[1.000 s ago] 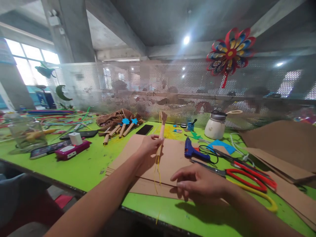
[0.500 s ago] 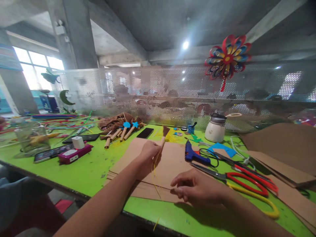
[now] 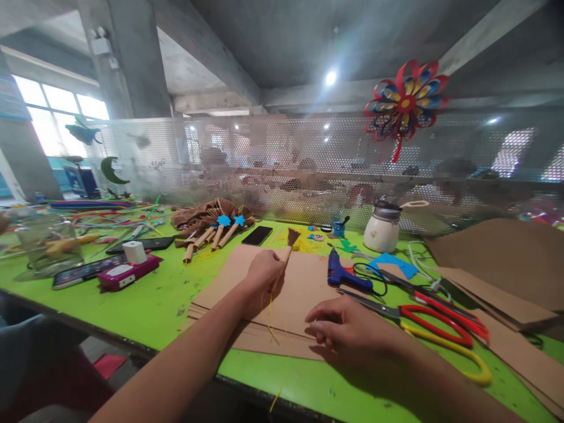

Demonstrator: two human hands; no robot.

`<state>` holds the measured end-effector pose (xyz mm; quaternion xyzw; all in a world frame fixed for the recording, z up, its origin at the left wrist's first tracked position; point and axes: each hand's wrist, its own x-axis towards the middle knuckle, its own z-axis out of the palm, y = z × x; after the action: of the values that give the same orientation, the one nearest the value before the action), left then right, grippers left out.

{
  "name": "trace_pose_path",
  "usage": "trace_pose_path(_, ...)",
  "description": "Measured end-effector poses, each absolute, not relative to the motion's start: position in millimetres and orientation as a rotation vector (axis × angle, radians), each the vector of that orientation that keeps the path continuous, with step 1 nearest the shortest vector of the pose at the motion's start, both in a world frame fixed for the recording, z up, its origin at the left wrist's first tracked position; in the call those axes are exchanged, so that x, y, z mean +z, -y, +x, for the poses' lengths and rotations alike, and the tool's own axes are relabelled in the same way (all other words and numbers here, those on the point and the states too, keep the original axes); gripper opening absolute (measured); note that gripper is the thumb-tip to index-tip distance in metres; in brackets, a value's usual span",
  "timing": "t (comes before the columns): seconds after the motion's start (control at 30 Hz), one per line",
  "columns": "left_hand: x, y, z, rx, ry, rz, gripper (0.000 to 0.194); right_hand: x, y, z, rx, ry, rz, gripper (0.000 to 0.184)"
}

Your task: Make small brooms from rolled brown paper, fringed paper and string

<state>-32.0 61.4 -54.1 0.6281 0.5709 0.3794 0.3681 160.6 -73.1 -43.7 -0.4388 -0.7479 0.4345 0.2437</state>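
Note:
My left hand (image 3: 265, 273) grips a small rolled-paper stick (image 3: 287, 254) with a brown bristle-like fringe at its upper end, like a little broom. Thin yellow strands (image 3: 269, 320) hang below that hand. It is held tilted over a stack of brown paper sheets (image 3: 304, 282). My right hand (image 3: 341, 326) hovers over the near right corner of the stack, fingers curled and thumb close to the index finger; anything between the tips is too small to make out. Just beyond it lie large scissors (image 3: 440, 323) with red and yellow handles.
A blue glue gun (image 3: 346, 275) lies right of the paper, with a white jar (image 3: 381, 232) behind. Finished-looking paper sticks with blue shapes (image 3: 224, 221) lie at back left, near a phone (image 3: 257, 236). A magenta power strip (image 3: 128, 273) and a glass jar (image 3: 48, 244) stand left.
The view has shifted slightly. My left hand still holds the little broom in about the same place. The right hand's thumb and fingers look drawn a little closer together.

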Motion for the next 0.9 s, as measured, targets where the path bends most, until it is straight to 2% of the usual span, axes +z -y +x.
trace_pose_path(0.37,-50,-68,-31,1.034,-1.819,2.115,0.013,-35,76,164,0.521,2.282,-1.161,0.023)
trace_pose_path(0.77,-44,-72,-33,0.888,-1.799,2.06,0.015,-44,63,162,0.405,2.214,-1.244,0.023)
trace_pose_path(0.9,-38,-72,-35,0.849,-1.801,2.021,0.01,-51,59,162,0.393,2.177,-1.243,0.023)
